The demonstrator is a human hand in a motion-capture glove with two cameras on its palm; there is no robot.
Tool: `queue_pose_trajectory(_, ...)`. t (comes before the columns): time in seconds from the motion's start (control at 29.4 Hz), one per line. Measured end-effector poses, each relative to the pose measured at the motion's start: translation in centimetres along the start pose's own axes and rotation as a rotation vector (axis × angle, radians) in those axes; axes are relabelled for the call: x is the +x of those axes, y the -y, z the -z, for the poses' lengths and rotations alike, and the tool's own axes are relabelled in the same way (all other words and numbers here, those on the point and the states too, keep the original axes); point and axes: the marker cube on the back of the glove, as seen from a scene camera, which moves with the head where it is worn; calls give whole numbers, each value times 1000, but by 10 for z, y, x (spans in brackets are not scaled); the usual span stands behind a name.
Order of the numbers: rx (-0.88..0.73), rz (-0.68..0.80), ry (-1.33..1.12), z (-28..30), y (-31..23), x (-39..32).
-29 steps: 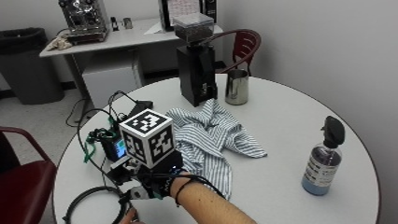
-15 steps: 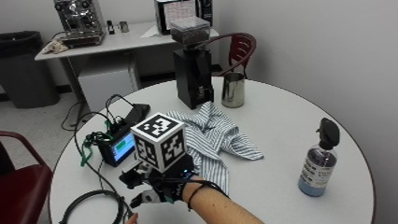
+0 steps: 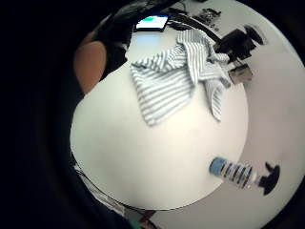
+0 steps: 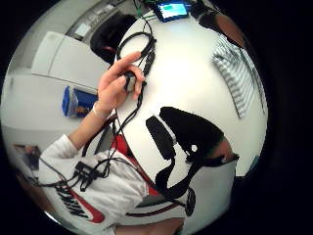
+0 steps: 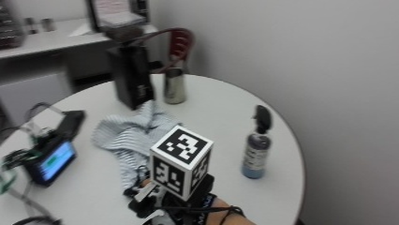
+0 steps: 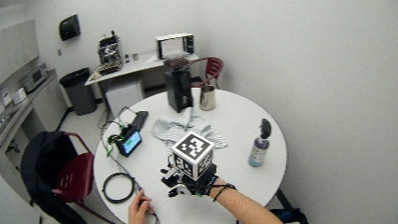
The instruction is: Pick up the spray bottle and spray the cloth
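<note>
Nothing done yet: spray bottle (image 5: 255,149) stands untouched near the table's (image 5: 274,117) right edge, cloth (image 5: 134,136) mid-table; my right hand (image 5: 187,208) hovers, fingers unclear.

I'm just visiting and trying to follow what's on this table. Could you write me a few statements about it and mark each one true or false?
1. The spray bottle stands upright on the table. True.
2. The gloved hand is holding the spray bottle. False: the hand is apart from it, near the striped cloth.
3. The cloth is neatly folded. False: it lies crumpled.
4. A metal cup stands beside a black box. True.
5. The spray bottle rests on the cloth. False: it stands on bare table, apart.
</note>
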Motion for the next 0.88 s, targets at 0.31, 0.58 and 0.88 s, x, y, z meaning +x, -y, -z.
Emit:
queue_pose_trajectory(0.31, 173, 166, 306, 26, 32, -9)
queue_pose_trajectory(0.58, 538, 37, 451, 62, 11, 65)
queue_pose_trajectory(0.88, 701, -336, 605, 60, -16, 183)
